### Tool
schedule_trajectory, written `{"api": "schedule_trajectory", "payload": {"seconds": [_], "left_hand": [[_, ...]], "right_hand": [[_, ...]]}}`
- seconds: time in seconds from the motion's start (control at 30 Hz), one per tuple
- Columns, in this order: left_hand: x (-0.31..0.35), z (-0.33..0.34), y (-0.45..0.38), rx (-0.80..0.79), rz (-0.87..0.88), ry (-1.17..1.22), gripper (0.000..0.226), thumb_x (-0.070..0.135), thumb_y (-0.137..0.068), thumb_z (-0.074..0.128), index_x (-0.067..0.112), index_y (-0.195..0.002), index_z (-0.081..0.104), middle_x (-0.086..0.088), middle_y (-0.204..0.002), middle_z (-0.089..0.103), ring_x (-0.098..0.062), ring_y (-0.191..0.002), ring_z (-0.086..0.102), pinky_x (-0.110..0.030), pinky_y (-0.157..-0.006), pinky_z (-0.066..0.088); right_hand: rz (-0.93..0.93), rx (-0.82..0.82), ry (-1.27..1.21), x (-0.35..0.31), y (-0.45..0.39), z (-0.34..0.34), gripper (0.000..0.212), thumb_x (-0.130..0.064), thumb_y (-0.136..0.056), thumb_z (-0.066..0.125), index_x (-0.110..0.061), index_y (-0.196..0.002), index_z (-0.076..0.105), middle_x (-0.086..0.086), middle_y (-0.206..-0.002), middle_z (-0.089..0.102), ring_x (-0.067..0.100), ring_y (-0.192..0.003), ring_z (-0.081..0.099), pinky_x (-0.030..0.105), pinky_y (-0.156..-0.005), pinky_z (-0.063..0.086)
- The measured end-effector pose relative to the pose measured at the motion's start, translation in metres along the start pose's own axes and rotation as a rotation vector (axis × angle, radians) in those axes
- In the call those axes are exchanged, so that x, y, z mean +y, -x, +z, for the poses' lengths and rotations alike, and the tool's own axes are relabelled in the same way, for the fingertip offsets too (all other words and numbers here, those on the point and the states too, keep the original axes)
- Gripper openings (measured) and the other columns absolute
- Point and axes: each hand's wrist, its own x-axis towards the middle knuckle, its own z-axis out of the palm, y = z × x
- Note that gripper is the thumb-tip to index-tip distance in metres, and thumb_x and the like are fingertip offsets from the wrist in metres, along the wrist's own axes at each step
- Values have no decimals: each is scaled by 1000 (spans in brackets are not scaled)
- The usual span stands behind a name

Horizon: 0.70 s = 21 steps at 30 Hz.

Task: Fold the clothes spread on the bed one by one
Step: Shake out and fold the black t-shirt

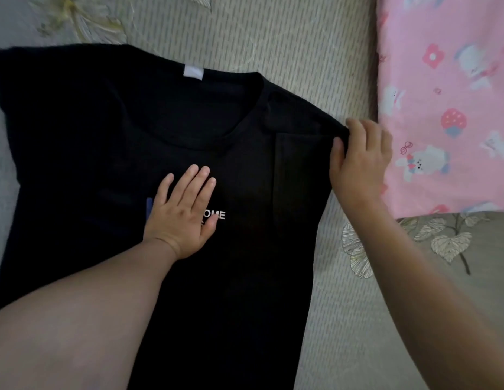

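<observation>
A black T-shirt (110,153) lies front-up on the bed (315,52), neck toward the far side, with a white label (193,72) showing inside the collar. The fold looks barely begun: the sleeve on the right side is turned in over the body, leaving a straight edge there, while the left side is spread out flat and the lower body has not yet been folded up.

The left hand (183,218) lies flat on the chest with straight fingers (198,181), pressing the cloth down and covering part of the white lettering (215,214). The right hand (357,161) pinches the shoulder edge, thumb on top and fingers curled round the fabric.

The hem runs out of the bottom of the view, and dark cloth hides most creases. A pink patterned cloth (447,108) lies at the right; whether it is another garment to fold I cannot tell.
</observation>
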Motion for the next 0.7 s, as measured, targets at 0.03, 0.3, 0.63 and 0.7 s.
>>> {"api": "schedule_trajectory", "payload": {"seconds": [0.03,0.3,0.63,0.7], "left_hand": [[0,0,0,-4,-2,14,62,36,-79,32,-6,-120,53,-21,-129,53,-36,-118,51,-52,-97,32],[-1,3,4,-81,-32,93,66,39,-83,25,-2,-133,41,-19,-142,38,-32,-133,34,-49,-107,17],[-2,10,4,11,-5,85,63,41,-89,28,3,-139,31,-13,-149,27,-25,-139,20,-42,-112,3],[-4,12,3,28,-4,71,65,42,-88,27,6,-143,23,-8,-153,18,-21,-142,11,-37,-112,-5]], "right_hand": [[-69,65,-22,-6,21,-3,33,-12,-86,49,7,-111,60,27,-114,59,46,-109,53,49,-95,39],[-40,-338,-6,-88,183,16,45,-30,-81,40,-14,-123,40,18,-127,55,38,-123,46,64,-92,33],[-26,-380,113,-86,182,32,56,-41,-77,37,-15,-124,54,13,-128,56,34,-125,41,66,-90,34],[-20,-353,109,-86,183,31,56,-41,-77,36,-14,-119,61,13,-128,57,34,-120,51,64,-90,36]]}}
